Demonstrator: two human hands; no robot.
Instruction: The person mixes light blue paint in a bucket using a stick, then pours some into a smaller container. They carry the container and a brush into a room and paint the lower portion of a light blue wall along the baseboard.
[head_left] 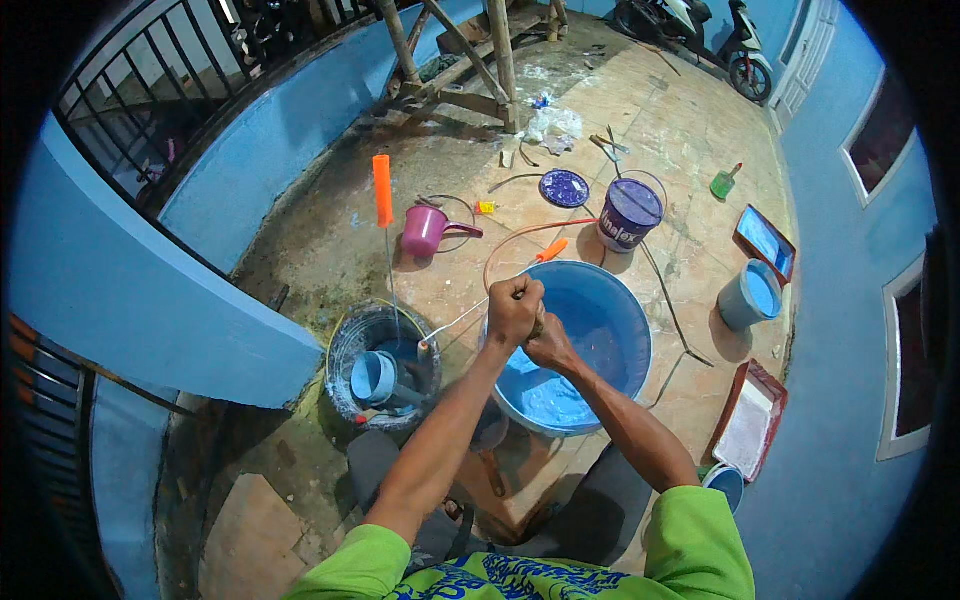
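Both my fists are stacked over a wide blue tub [642,325] of light-blue paint [545,398]. My left hand [515,308] is the upper one, wrapped round what looks like a wooden stick [540,322]. Just below and to its right, my right hand [550,342] is closed on the same stick. Only a short piece of it shows between the fists, and my hands and arms hide most of the rest. Left of the tub stands a paint-smeared black bucket [345,335] with a blue dipper [373,377] and an orange-handled roller [383,190] in it.
A purple dipper [424,232], a purple paint pail [631,215] and its lid [564,188] lie beyond the tub. To the right are a blue-filled container [750,295], paint trays [766,243] and the house wall [840,400]. A wooden trestle [500,60] stands at the back.
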